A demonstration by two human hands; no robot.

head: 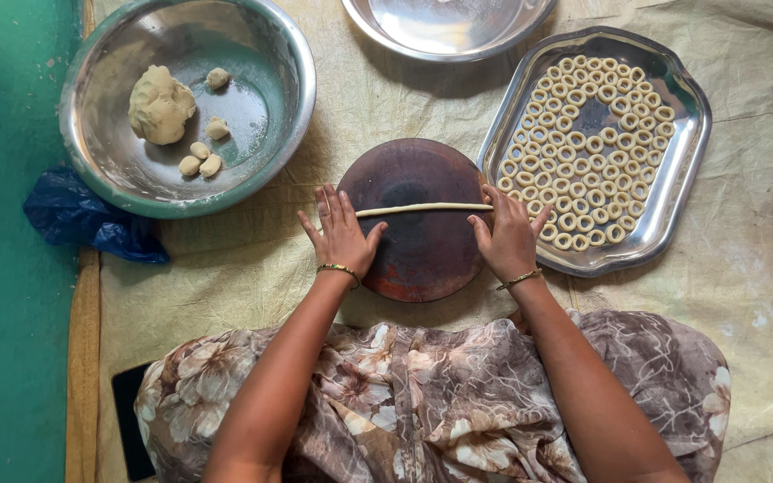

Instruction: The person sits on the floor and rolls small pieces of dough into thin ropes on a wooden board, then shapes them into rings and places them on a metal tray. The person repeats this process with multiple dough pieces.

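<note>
Floral lap point(422, 402); hands point(422, 234) flat, apart, on dough rope point(422, 208); ring tray point(686, 170) right.

One head-worn camera looks steeply down, close, over the lap onto the round board point(422, 224).

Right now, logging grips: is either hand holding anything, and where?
Nothing gripped. Both hands, left and right, lie flat on the ends of the dough rope on the board.

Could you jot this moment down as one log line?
left hand: flat on dough rope | right hand: flat on rope's other end | rope: across round board | tray: dough rings | bowl: dough lump
</note>
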